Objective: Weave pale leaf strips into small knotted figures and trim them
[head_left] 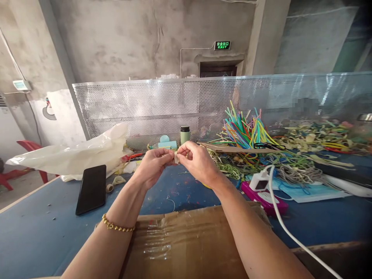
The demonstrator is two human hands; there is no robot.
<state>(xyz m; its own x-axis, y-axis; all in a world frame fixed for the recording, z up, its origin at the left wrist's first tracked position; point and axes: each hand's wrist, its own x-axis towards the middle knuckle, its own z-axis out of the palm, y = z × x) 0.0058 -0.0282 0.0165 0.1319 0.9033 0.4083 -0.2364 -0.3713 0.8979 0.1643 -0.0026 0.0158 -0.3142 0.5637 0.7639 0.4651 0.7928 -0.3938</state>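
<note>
My left hand (153, 164) and my right hand (197, 161) meet above the blue table (43, 228), fingertips pinched together. Between them they grip a small pale strip piece (176, 157), mostly hidden by the fingers. A gold bracelet (116, 226) circles my left wrist. Both forearms reach out over a cardboard box flap (186, 244) at the near edge.
A black phone (92, 188) lies at the left beside a white plastic bag (78, 155). Colourful strips (247, 130) and tangled scraps (314, 137) pile at the right. A white charger (260, 180) with cable, pink case (266, 199), green bottle (185, 135) and perforated metal screen (174, 104) stand behind.
</note>
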